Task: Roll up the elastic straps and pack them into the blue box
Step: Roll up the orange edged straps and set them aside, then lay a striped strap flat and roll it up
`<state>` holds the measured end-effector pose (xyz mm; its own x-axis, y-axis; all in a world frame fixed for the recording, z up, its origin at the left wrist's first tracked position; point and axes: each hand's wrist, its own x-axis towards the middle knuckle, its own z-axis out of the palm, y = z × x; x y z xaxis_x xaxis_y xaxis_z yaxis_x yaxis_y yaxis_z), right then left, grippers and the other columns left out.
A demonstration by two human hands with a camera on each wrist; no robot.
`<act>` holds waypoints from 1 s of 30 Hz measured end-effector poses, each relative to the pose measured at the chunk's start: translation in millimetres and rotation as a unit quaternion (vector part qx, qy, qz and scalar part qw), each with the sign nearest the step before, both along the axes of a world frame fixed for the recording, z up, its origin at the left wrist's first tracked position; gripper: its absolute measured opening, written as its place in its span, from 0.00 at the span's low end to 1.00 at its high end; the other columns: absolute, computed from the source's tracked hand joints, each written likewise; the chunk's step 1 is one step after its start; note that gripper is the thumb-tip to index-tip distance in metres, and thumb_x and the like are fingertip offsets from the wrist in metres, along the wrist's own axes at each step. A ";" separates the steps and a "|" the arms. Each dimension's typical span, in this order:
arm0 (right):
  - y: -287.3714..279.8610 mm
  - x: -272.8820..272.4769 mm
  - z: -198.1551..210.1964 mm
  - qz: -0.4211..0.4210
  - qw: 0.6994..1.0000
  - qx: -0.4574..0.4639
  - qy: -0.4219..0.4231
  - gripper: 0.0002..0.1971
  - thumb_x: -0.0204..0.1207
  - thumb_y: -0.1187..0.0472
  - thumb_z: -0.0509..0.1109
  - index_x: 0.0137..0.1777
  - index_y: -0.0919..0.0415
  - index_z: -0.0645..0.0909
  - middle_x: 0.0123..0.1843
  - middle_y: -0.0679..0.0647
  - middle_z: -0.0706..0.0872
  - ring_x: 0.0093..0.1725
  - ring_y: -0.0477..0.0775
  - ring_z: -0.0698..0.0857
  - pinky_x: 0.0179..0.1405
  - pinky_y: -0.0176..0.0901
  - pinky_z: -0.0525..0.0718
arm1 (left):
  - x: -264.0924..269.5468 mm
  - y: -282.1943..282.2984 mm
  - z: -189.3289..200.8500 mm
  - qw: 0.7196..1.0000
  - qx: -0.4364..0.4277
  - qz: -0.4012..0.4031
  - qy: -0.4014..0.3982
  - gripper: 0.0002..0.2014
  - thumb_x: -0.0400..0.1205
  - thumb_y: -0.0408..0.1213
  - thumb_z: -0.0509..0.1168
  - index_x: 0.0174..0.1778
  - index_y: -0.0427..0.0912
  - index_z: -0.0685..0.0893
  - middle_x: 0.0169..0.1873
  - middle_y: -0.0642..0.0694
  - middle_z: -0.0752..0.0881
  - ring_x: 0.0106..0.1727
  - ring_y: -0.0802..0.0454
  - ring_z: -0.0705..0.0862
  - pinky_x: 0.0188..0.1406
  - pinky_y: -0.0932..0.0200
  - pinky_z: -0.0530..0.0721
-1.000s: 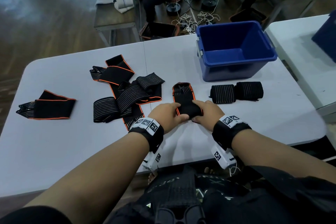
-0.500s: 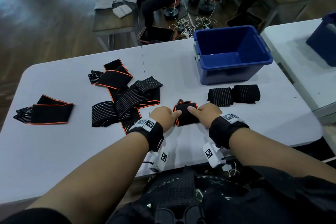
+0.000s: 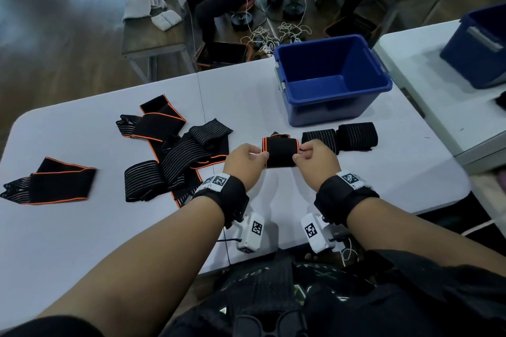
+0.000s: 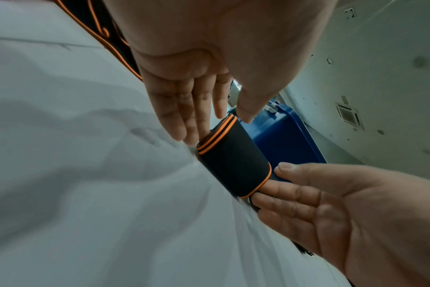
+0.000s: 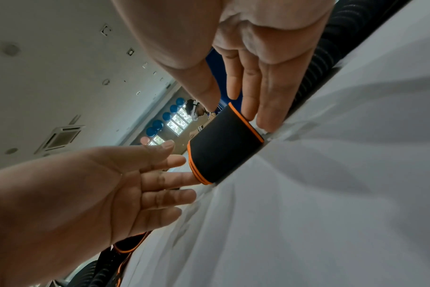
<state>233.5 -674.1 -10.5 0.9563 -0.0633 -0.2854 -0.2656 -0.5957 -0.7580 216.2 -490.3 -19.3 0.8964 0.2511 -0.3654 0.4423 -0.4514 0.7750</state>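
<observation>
A black strap with orange edges (image 3: 279,152) lies rolled up on the white table (image 3: 82,241), just in front of the blue box (image 3: 331,79). My left hand (image 3: 246,160) presses straight fingers (image 4: 197,124) against its left end. My right hand (image 3: 315,157) does the same at its right end with flat fingers (image 5: 258,101). The roll (image 4: 233,165) rests on the table between both palms. Each thumb hovers near its top. The box looks empty inside.
Two rolled striped straps (image 3: 339,137) lie right of the roll, in front of the box. A heap of loose straps (image 3: 178,150) and a folded one (image 3: 54,183) lie to the left. Another table with a second blue box (image 3: 476,46) stands at the right.
The flat tail of the strap has been rolled in and the roll has moved away from me. Both hands have shifted from on top of it to its two ends.
</observation>
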 end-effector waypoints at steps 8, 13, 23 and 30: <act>-6.0 6.8 9.3 -0.004 1.000 0.016 -0.018 0.12 0.78 0.61 0.71 0.62 0.56 0.81 0.49 0.47 0.86 0.53 0.53 0.87 0.55 0.43 0.83 | -0.8 -2.8 -0.1 0.999 -0.037 -0.007 -0.002 0.06 0.77 0.49 0.69 0.46 0.53 0.83 0.39 0.51 0.92 0.44 0.47 0.91 0.53 0.39 0.90; 14.2 18.7 25.5 0.003 0.998 0.011 -0.054 0.13 0.78 0.58 0.70 0.62 0.56 0.80 0.49 0.47 0.85 0.52 0.50 0.85 0.54 0.43 0.82 | -7.2 13.8 5.1 0.999 0.004 -0.020 -0.028 0.06 0.83 0.43 0.69 0.53 0.50 0.83 0.39 0.53 0.87 0.46 0.49 0.89 0.56 0.46 0.88; 93.8 10.8 41.2 0.182 0.982 0.011 -0.055 0.08 0.79 0.58 0.69 0.56 0.55 0.82 0.45 0.45 0.84 0.48 0.49 0.84 0.49 0.38 0.77 | -37.4 116.0 26.0 0.974 0.198 0.058 -0.099 0.06 0.79 0.39 0.72 0.51 0.47 0.88 0.49 0.49 0.86 0.51 0.48 0.86 0.60 0.53 0.84; 138.0 -6.2 29.4 0.302 0.952 -0.020 -0.043 0.03 0.79 0.58 0.68 0.49 0.51 0.81 0.44 0.45 0.84 0.46 0.48 0.82 0.43 0.37 0.74 | -81.3 196.0 13.4 0.936 0.310 0.127 0.112 0.37 0.75 0.53 0.76 0.81 0.58 0.71 0.72 0.36 0.73 0.70 0.32 0.77 0.71 0.41 0.79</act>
<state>227.3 -536.1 18.9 0.8416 0.4964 -0.2128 0.1965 -0.6484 -0.7355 134.9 -294.3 -5.8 0.6976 0.6710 -0.2514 0.7161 -0.6417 0.2746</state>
